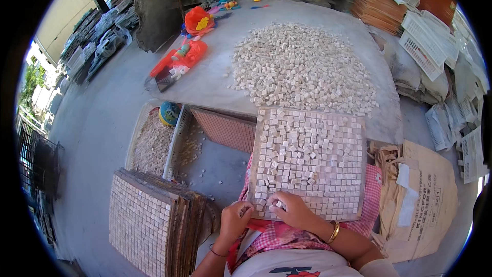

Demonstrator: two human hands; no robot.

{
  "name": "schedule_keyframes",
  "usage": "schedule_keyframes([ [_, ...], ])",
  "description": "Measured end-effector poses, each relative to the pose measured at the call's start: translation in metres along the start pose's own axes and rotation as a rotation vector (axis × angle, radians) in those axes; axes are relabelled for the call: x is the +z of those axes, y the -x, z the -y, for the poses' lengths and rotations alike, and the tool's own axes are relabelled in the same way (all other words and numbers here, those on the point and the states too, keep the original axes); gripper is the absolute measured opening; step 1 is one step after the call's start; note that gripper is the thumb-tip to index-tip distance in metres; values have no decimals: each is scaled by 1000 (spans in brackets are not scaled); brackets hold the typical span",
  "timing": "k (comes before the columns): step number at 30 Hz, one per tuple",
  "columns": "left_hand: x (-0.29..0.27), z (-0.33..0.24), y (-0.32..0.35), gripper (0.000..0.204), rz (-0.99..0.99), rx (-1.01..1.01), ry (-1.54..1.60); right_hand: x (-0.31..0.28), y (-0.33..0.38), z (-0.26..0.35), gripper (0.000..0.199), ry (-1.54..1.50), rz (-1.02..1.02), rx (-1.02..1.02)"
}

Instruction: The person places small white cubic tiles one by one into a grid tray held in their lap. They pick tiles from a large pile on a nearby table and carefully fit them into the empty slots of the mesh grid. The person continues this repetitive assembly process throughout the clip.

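A square mosaic tray point(364, 149) lies across my lap. Small whitish stone cubes sit in its grid, and a loose heap of cubes point(294, 146) covers its upper middle. My right hand point(293, 212) is over the tray's near edge, its fingers curled around a few pale stone cubes point(279, 205). By the tray's near left corner is my left hand point(236, 219), fingers bent and pinched together. Whatever is between those fingertips is too small to make out.
Beyond the tray spreads a big pile of stone cubes point(302, 66) on a grey table. Filled mosaic boards point(141, 215) stand stacked at left, near a white crate point(176, 141) of chips. A brown paper sack point(430, 200) lies at right. Red plastic bags point(192, 54) sit farther back.
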State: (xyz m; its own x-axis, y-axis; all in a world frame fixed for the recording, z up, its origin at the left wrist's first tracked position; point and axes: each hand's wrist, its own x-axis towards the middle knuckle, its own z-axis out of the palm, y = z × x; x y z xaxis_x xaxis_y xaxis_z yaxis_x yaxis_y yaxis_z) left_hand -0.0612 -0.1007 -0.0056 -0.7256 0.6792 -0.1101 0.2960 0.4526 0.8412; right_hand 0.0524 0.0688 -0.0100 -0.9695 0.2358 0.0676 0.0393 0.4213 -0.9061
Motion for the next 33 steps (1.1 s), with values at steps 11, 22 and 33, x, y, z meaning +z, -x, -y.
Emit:
schedule_keyframes([
  [11,19,3,3,11,-27,61,-165,-33,12,5,15,-1025,37,490],
  [22,8,0,16,14,28,460,-377,-41,20,-17,18,-1486,97,382],
  [33,8,11,7,13,130,532,-436,-50,25,-16,16,-992,-31,386],
])
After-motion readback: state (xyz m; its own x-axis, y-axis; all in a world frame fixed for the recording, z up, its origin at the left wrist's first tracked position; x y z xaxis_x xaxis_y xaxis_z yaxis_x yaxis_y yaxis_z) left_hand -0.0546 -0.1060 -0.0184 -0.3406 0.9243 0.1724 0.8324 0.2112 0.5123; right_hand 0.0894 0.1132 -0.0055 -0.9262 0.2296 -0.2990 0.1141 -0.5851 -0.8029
